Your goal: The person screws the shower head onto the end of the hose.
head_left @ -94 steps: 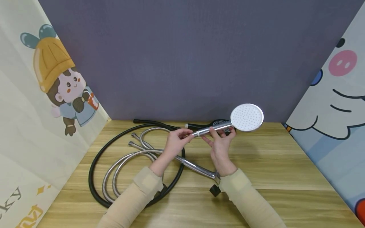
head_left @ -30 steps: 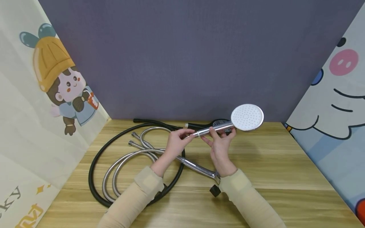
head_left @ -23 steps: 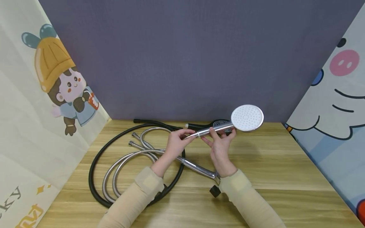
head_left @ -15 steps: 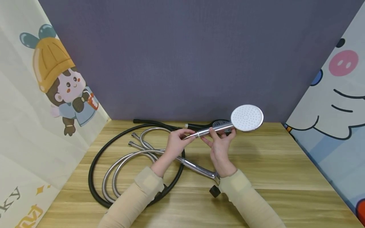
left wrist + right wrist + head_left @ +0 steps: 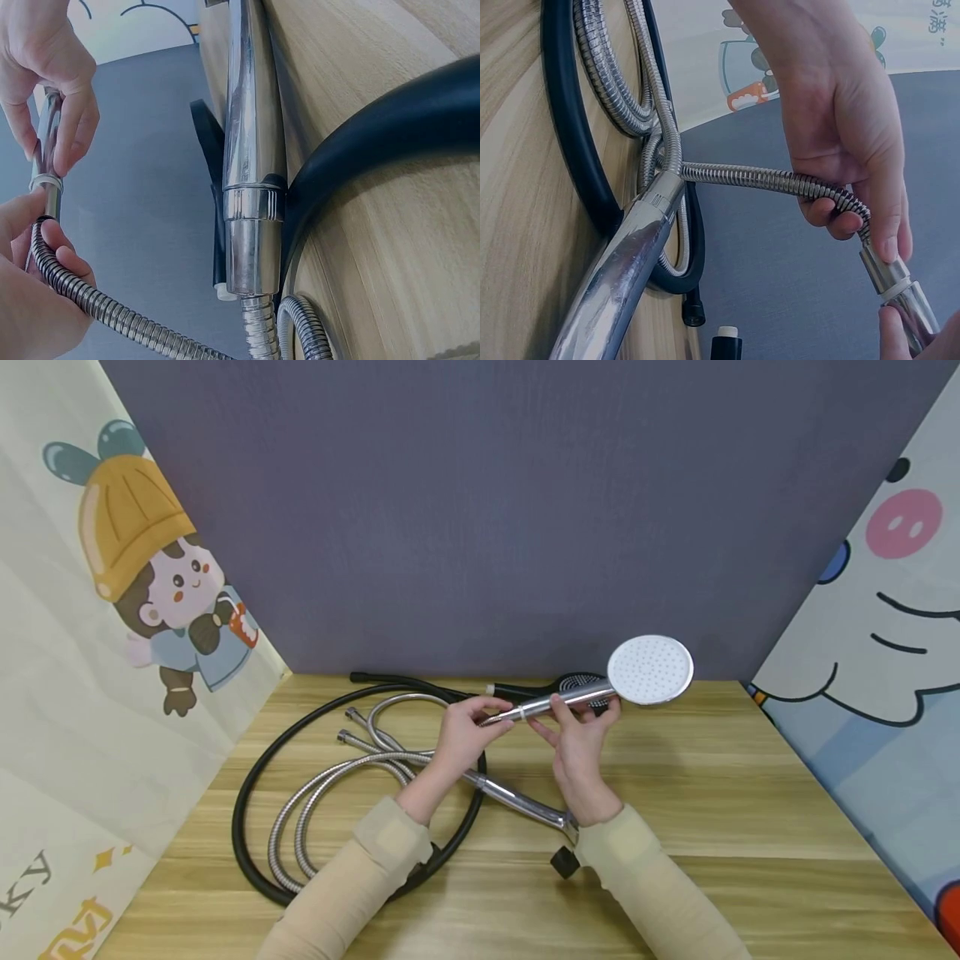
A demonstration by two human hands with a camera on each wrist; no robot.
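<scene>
A chrome shower head (image 5: 649, 669) with a round white face is held up over the table, its face toward the head camera. My right hand (image 5: 581, 760) grips its handle (image 5: 581, 694) between thumb and fingers. At the handle's lower end, my left hand (image 5: 459, 739) pinches the metal end nut (image 5: 883, 268) of a ribbed steel hose (image 5: 124, 319). In the right wrist view the nut lines up with the handle, a pale ring (image 5: 897, 291) between them. The hose runs under my left fingers and down toward the coils on the table.
A second chrome shower head (image 5: 521, 802), with its own hose and a black block (image 5: 565, 862) by its head, lies below my wrists. Steel hose coils (image 5: 302, 831) and a black hose (image 5: 241, 827) lie left. Behind my hands lies a black shower head (image 5: 517, 692), near the grey back panel (image 5: 480, 527).
My left thumb has shifted slightly downward at the hose end, and more metal shows between thumb and fingers. The right hand and the chrome shower head stay almost in place.
</scene>
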